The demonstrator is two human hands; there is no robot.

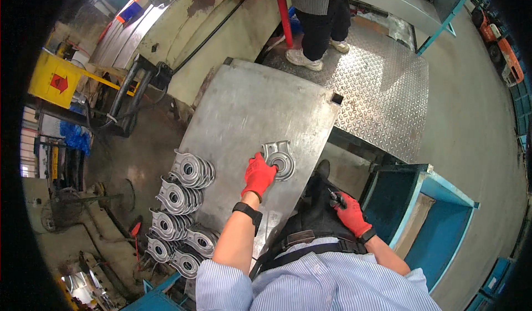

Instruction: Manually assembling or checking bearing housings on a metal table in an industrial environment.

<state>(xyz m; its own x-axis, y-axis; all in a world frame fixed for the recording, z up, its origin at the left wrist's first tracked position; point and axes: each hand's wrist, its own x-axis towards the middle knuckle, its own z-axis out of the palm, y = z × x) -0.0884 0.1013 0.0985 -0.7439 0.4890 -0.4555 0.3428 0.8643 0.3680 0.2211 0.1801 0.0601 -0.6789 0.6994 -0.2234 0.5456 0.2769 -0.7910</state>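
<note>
A round stamped metal bracket [284,166] with a ringed centre hole and a flat tab lies on the steel table [244,106]. My left hand [259,176], in a red glove, grips it at its left side, with fingertips near the centre hole. My right hand [351,214], also in a red glove, is off the table's right edge, above my lap. Its fingers are closed round a small dark tool [337,200] with a thin tip; its exact kind is unclear.
Several stacks of like brackets [191,170] stand along the table's left edge. A blue metal bin [443,222] is at my right. Another person [316,28] stands beyond the table on a treadplate platform [382,89]. A machine with a yellow box [52,78] is at far left.
</note>
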